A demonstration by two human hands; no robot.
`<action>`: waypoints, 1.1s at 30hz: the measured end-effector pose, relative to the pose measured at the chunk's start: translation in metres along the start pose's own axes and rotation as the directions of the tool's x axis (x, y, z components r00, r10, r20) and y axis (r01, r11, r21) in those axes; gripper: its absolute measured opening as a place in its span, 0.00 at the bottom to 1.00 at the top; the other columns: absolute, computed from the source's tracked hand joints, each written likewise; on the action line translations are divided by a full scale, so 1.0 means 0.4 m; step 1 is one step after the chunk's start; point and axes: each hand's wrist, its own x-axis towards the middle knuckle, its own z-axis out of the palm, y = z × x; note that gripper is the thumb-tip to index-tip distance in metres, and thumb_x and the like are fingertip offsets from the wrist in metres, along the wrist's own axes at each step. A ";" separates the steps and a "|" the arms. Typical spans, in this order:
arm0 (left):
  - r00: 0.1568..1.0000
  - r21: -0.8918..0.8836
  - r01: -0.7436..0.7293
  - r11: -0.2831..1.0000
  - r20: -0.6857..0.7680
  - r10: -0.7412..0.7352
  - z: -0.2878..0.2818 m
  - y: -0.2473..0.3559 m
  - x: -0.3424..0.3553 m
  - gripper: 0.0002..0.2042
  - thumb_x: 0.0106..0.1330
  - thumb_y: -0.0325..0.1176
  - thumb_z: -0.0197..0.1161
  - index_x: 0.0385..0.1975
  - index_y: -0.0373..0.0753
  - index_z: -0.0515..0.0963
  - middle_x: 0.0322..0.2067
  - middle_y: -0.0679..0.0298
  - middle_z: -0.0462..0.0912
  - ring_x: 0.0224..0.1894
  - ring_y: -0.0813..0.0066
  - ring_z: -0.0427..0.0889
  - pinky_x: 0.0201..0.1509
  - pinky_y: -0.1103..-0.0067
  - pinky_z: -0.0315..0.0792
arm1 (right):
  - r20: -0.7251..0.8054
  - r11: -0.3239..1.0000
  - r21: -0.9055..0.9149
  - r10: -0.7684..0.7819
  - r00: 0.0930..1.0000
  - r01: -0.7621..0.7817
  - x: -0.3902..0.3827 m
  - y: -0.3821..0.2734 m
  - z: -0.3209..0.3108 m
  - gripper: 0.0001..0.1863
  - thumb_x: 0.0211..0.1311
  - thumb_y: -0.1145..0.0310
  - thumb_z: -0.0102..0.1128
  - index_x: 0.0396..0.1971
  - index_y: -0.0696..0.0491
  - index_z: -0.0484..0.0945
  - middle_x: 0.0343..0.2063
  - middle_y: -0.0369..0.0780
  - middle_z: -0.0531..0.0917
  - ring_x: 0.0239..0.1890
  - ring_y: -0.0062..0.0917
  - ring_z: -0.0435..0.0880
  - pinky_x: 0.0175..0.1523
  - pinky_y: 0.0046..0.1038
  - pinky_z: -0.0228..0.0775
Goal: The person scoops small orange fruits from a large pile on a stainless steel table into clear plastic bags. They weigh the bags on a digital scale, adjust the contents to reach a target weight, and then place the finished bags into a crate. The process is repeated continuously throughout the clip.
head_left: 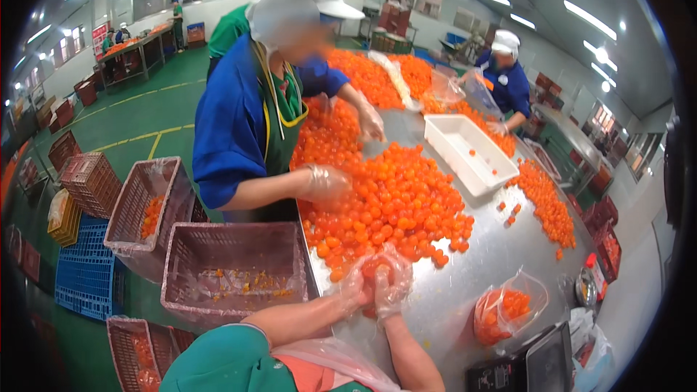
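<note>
Green floor (167,107) spreads beyond a metal desk (435,305), far to the left of the hands. At the near edge of this desk, the left hand (354,287) and the right hand (393,289), both in clear gloves, are together, with the fingers closed around an orange fruit (377,270); if it is only one fruit, I cannot tell. Just ahead of the hands lies a large heap of small orange fruits (406,207). Farther ahead and to the right stands a white tray (454,141). To the right of the right hand, a clear bag (508,308) holds more fruits. Left of the left hand is a crate (236,234). Ahead on the left, a co-worker in blue sleeves (229,131) reaches over the heap.
</note>
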 end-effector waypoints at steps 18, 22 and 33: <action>1.000 0.175 -0.012 0.984 0.010 0.010 0.143 -0.065 -0.121 0.19 0.66 0.44 0.51 0.49 0.37 0.70 0.46 0.56 0.77 0.48 0.61 0.78 0.54 0.67 0.75 | -0.091 1.000 -0.002 0.029 0.995 -0.030 -0.017 -0.096 -0.097 0.17 0.52 0.65 0.64 0.44 0.51 0.79 0.48 0.47 0.74 0.53 0.42 0.72 0.58 0.41 0.64; 0.974 0.322 0.028 0.946 0.202 -0.098 0.305 -0.120 -0.145 0.17 0.68 0.41 0.50 0.49 0.37 0.71 0.46 0.57 0.77 0.48 0.64 0.79 0.53 0.70 0.76 | -0.183 0.995 -0.076 -0.073 0.980 0.060 0.065 -0.136 -0.214 0.19 0.53 0.61 0.65 0.45 0.50 0.77 0.49 0.47 0.72 0.51 0.42 0.73 0.56 0.41 0.66; 0.870 0.417 0.333 0.846 0.212 -0.446 0.601 -0.515 -0.020 0.17 0.68 0.46 0.51 0.42 0.36 0.74 0.41 0.55 0.79 0.43 0.61 0.79 0.53 0.64 0.75 | -0.470 0.871 0.431 0.439 0.766 -0.236 0.223 -0.095 -0.609 0.14 0.66 0.60 0.56 0.45 0.53 0.77 0.44 0.38 0.78 0.48 0.25 0.76 0.53 0.28 0.70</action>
